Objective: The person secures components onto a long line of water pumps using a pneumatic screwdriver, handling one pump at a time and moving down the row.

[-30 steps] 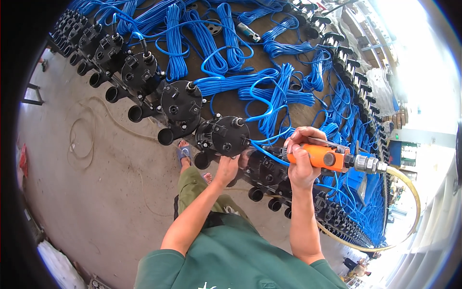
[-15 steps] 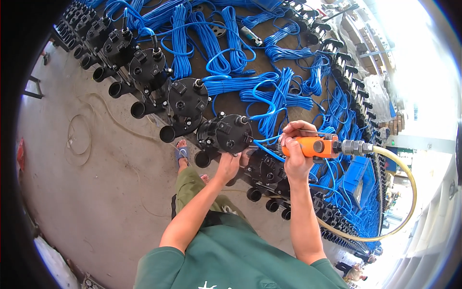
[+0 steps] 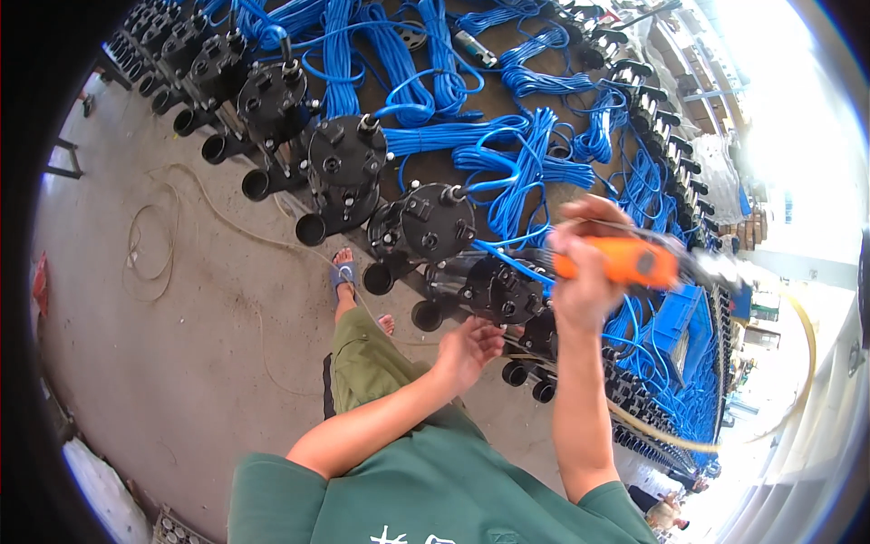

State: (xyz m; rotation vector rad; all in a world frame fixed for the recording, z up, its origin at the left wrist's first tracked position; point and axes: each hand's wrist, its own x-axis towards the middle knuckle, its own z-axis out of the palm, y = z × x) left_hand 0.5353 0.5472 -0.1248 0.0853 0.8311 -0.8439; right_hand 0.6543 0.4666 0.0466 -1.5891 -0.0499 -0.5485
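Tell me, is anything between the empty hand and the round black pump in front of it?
Nothing visible. The left hand hangs open just short of the round black plastic pump, with only bare air between them.

Orange pneumatic screwdriver (image 3: 625,261), motion-blurred, lying roughly level, raised above the pump row. Black round-topped pump (image 3: 497,288) sits just below on the table edge.

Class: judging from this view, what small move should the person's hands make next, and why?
Probably lower the orange power tool onto the black pump below it. The right hand holds it raised clear, and the open left hand hovers beside that pump, ready to steady it.
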